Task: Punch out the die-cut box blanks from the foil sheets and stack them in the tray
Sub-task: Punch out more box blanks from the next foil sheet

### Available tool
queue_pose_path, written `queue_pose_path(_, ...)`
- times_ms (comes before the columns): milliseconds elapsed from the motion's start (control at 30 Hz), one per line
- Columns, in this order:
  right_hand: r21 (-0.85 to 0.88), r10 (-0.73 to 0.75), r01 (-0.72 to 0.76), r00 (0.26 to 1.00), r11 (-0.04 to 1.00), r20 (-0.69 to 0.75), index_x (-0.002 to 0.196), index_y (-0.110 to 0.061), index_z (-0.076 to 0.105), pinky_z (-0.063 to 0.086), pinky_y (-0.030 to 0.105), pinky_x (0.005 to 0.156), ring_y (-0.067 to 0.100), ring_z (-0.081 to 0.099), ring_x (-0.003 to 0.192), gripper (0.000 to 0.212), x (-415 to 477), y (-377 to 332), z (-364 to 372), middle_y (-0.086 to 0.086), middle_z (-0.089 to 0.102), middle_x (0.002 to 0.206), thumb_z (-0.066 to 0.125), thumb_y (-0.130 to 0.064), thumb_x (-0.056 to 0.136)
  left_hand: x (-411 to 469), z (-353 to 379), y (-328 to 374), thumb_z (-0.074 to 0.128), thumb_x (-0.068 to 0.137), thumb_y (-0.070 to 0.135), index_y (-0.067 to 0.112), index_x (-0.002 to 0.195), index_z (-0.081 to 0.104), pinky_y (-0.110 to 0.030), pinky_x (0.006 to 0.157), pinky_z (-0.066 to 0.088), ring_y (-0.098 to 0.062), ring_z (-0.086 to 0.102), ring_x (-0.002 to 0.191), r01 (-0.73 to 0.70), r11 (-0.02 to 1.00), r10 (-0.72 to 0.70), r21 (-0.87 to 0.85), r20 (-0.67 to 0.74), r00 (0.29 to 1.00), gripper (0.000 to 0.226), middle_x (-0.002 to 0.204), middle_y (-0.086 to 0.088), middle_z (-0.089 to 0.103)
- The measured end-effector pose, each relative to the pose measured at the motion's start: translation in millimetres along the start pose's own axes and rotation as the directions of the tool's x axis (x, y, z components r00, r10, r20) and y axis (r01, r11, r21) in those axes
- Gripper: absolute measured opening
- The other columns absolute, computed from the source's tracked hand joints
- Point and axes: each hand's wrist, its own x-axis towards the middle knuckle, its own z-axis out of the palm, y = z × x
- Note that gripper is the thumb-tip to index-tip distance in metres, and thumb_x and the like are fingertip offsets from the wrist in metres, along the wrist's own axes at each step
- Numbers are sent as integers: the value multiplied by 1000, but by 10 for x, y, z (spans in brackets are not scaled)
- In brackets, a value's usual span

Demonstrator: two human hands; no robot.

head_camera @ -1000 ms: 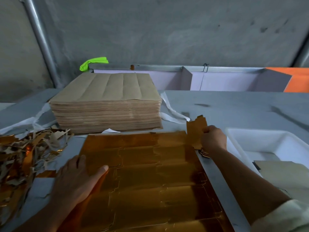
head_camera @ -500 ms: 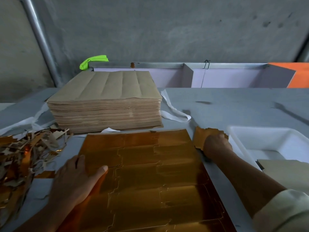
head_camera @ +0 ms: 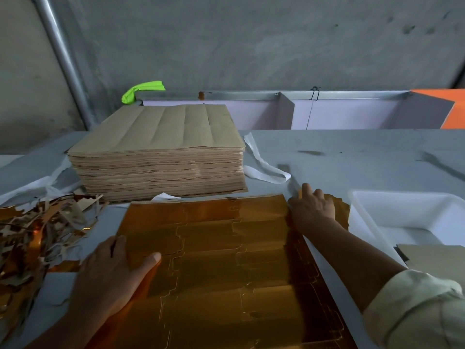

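Lowered since a second ago, a torn gold piece (head_camera: 341,210) now lies flat between sheet and tray. From left: foil scraps (head_camera: 32,235) lie heaped; the left hand (head_camera: 110,273) presses the gold foil sheet (head_camera: 214,260), fingers straight, thumb out, before a stack of brown sheets (head_camera: 156,157); the right hand (head_camera: 312,207) rests straight-fingered on the piece; a brown blank (head_camera: 432,258) lies in the white tray (head_camera: 402,215).
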Motion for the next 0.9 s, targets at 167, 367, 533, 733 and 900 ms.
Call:
queue_pose_path(167, 20, 25, -26, 999, 999, 32, 132, -32, 55, 38, 42, 103, 29, 38, 129, 35, 12, -12, 75, 6, 38, 135, 53, -35, 97, 1, 19, -15, 18, 70, 96, 17, 155, 22, -53, 113, 31, -32, 36, 140, -7, 1000, 7, -2, -10, 1000, 116, 157, -11, 30)
queue_pose_path(367, 97, 63, -75, 991, 992, 117, 137, -24, 51, 41, 40, 100, 30, 39, 130, 37, -25, 128, 86, 9, 40, 140, 42, -27, 101, 3, 10, -17, 17, 69, 97, 17, 155, 23, -53, 114, 31, -32, 35, 141, -7, 1000, 7, -14, -4, 1000, 117, 158, -11, 29)
queue_pose_path(533, 139, 30, -34, 999, 990, 28, 142, -26, 42, 43, 41, 97, 32, 43, 128, 40, -103, 128, 10, 12, 43, 139, 40, -27, 101, -43, -7, 26, 17, 68, 97, 20, 155, 21, -51, 115, 29, -31, 32, 142, -1, 999, 1, -41, 1, 1000, 117, 158, -9, 27)
queue_pose_path(733, 315, -195, 218, 975, 924, -104, 137, -24, 47, 51, 42, 94, 28, 50, 122, 44, -291, -396, -212, 7, 50, 135, 56, -21, 94, -57, -13, 14, 13, 73, 91, 27, 157, 9, -52, 117, 22, -32, 18, 148, 10, 992, -10, -122, -2, 1000, 106, 164, -6, 12)
queue_pose_path(900, 488, -363, 360, 927, 795, -91, 131, -27, 49, 51, 28, 81, 15, 54, 102, 42, -569, -1078, -321, 0, 50, 127, 61, -19, 92, -70, -10, -30, 0, 83, 77, 45, 151, 21, -55, 119, 18, -30, 14, 150, -92, 986, 82, -138, -77, 994, 78, 164, -4, 10)
